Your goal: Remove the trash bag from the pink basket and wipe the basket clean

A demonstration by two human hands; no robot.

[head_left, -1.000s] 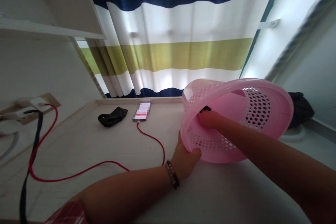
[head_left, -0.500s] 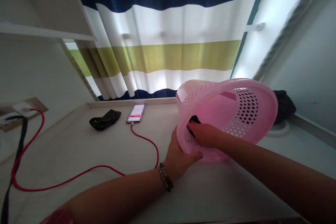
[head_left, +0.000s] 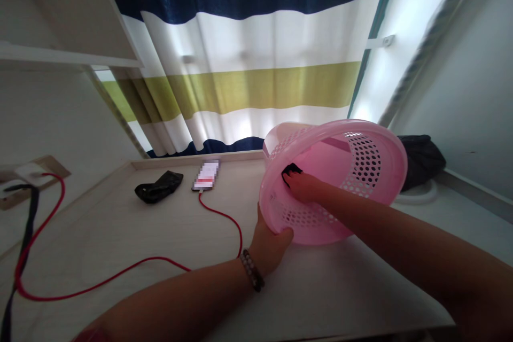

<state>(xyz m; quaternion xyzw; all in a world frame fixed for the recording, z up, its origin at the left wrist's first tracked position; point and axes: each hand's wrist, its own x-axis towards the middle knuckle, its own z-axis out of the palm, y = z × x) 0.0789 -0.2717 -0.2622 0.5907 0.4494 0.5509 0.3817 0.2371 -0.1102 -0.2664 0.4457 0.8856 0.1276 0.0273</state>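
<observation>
A pink plastic basket [head_left: 332, 123] with round holes lies tilted on the white surface, its mouth facing me. My left hand [head_left: 270, 243] grips the near left part of its rim, thumb over the edge and the other fingers hidden behind. Inside the basket, my right hand [head_left: 302, 184] presses a black cloth [head_left: 291, 171] against the inner left wall, with its fingers over the cloth. A beaded bracelet [head_left: 252, 271] is on my left wrist.
A phone [head_left: 207, 175] on a red cable [head_left: 224, 214] and a crumpled black bag [head_left: 159, 187] lie on the white surface [head_left: 160, 235] at left. Behind the basket at right is a black bag [head_left: 422, 160]. A striped curtain [head_left: 256, 85] hangs at the back.
My right hand and the black cloth have moved deeper and up along the basket's inner wall. The basket has turned slightly, with my left hand still on its rim. The view has shifted a little.
</observation>
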